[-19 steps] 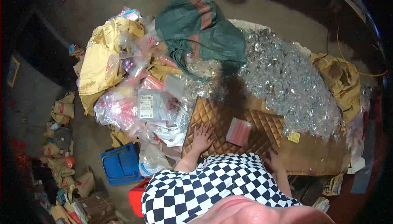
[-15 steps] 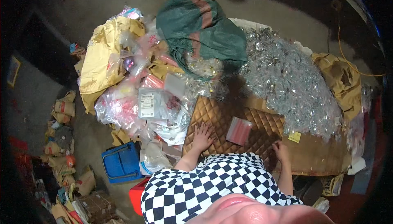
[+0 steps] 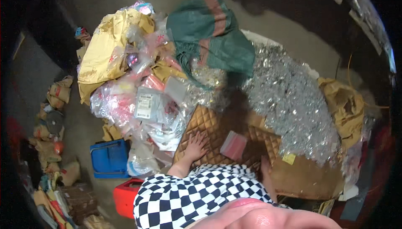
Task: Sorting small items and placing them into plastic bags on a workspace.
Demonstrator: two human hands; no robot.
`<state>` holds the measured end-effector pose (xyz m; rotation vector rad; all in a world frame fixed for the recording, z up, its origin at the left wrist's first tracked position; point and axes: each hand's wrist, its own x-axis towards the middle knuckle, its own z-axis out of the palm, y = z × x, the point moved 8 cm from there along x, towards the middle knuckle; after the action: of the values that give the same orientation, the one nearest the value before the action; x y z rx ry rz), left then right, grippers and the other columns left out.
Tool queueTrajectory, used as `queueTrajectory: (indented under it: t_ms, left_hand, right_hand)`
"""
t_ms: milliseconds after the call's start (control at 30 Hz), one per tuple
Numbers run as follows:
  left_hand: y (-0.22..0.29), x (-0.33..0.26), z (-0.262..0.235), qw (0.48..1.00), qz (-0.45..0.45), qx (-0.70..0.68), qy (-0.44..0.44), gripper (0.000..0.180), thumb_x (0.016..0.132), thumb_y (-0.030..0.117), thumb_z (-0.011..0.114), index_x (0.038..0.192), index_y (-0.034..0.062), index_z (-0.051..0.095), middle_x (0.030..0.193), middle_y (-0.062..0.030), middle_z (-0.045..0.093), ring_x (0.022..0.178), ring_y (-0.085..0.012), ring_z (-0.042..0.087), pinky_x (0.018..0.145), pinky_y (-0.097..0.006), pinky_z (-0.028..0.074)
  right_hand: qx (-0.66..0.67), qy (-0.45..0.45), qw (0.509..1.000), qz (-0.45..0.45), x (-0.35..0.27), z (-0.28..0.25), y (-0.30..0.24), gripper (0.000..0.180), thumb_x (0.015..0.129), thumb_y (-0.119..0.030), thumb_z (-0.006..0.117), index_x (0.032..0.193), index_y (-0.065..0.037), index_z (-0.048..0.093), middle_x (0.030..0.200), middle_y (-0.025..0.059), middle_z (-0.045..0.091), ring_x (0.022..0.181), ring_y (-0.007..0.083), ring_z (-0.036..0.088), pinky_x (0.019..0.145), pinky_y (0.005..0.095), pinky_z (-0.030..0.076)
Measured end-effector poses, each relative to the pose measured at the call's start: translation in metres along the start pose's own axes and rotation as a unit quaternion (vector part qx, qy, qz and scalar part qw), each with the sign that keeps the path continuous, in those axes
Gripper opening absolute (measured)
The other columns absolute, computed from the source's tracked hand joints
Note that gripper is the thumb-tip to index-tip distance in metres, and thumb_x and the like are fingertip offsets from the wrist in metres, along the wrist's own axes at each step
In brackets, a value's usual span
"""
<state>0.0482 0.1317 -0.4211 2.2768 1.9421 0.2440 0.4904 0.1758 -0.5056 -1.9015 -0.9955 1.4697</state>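
My left hand lies flat, fingers spread, on the left part of a brown quilted mat. A small pink packet rests on the mat just right of that hand. My right forearm rises along the mat's right corner, and my right hand sits at that edge with its fingers hidden. A checkered sleeve and chest fill the lower middle of the view.
A heap of shiny silver-clear bits covers the table's right half. A green cloth, yellow paper bags and clear packets pile up on the left. A blue crate and red box stand on the floor.
My right hand has drawn in from the bare cardboard toward the mat's right corner. My left hand stays flat on the mat.
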Motion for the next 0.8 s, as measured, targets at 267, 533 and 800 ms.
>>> queueTrajectory:
  t_ms: [267, 533, 800]
  left_hand:
    - [0.002, -0.021, -0.003, 1.000, -0.001, -0.003, -0.011, 0.061, 0.087, 0.049, 0.050, 0.142, 0.0242, 0.039, 0.153, -0.0059, 0.024, 0.144, -0.0322, 0.011, 0.112, -0.061, 0.003]
    - [0.010, 0.000, -0.005, 1.000, 0.002, 0.023, 0.001, 0.064, 0.085, 0.048, 0.053, 0.143, 0.0245, 0.037, 0.155, -0.0058, 0.020, 0.144, -0.0310, 0.011, 0.112, -0.061, 0.003]
    - [0.012, -0.006, 0.003, 1.000, -0.003, 0.010, 0.019, 0.063, 0.087, 0.048, 0.051, 0.144, 0.0257, 0.035, 0.155, -0.0064, 0.018, 0.144, -0.0308, 0.010, 0.112, -0.060, 0.003]
  right_hand:
    - [0.143, -0.116, 0.966, 0.179, -0.074, 0.034, -0.010, 0.046, 0.093, -0.050, 0.044, 0.102, -0.006, 0.056, 0.080, 0.0148, 0.067, 0.061, 0.0242, 0.060, 0.052, 0.0347, 0.046]
    - [0.136, -0.134, 0.968, 0.162, -0.038, 0.017, -0.008, 0.045, 0.090, -0.051, 0.049, 0.104, -0.010, 0.056, 0.073, 0.0105, 0.064, 0.053, 0.0213, 0.055, 0.047, 0.0354, 0.044]
    - [0.115, -0.124, 0.976, 0.137, -0.012, 0.007, 0.016, 0.048, 0.090, -0.053, 0.049, 0.108, -0.008, 0.055, 0.078, 0.0137, 0.066, 0.059, 0.0247, 0.061, 0.046, 0.0392, 0.044]
